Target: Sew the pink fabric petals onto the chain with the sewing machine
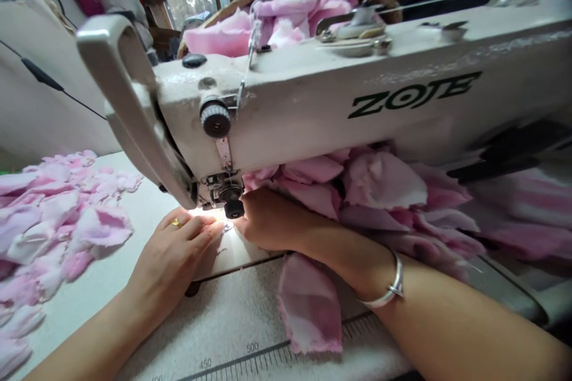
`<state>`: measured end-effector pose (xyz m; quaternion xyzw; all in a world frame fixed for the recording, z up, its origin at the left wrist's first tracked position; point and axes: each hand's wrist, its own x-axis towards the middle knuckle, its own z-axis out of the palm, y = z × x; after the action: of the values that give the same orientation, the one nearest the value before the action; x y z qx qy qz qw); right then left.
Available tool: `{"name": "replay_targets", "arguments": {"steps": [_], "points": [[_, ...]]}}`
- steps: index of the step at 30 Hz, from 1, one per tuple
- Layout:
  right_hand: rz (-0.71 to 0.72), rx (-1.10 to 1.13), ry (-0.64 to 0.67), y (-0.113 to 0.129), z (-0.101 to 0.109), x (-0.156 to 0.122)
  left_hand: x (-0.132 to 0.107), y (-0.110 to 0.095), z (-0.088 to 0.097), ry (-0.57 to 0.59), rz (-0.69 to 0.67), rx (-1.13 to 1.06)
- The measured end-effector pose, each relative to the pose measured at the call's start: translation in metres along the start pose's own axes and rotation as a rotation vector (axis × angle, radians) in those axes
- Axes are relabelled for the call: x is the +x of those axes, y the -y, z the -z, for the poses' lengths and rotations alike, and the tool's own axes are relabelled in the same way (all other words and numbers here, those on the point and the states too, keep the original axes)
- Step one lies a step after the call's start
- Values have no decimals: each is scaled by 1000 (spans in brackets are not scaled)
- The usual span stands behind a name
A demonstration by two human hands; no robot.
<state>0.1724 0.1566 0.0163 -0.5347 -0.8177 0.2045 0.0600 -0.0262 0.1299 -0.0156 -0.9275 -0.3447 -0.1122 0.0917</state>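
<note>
A white ZOJE sewing machine (339,101) spans the view, its needle area (226,202) lit from below. My left hand (172,256), with a gold ring, lies flat on the bed just left of the needle, fingers stretched towards the lit spot. My right hand (268,220) is curled close to the right of the presser foot, fingers closed; what they pinch is hidden. A silver bangle (388,289) sits on my right wrist. One pink fabric piece (308,303) lies under my right forearm.
Pink fleece pieces are heaped under the machine arm (384,190) and scattered on the table at left (58,226). A basket of pink pieces (286,15) stands behind the machine. A ruler scale (250,348) runs along the table's front edge. People sit far behind.
</note>
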Motion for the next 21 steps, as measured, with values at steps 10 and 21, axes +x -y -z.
{"name": "replay_targets", "arguments": {"steps": [10,21], "points": [[4,-110,4,1,12,-20,4,5,-4,-166,23,-32],[50,-259,-65,5,-1,-11,5,-7,2,-119,50,0]]}}
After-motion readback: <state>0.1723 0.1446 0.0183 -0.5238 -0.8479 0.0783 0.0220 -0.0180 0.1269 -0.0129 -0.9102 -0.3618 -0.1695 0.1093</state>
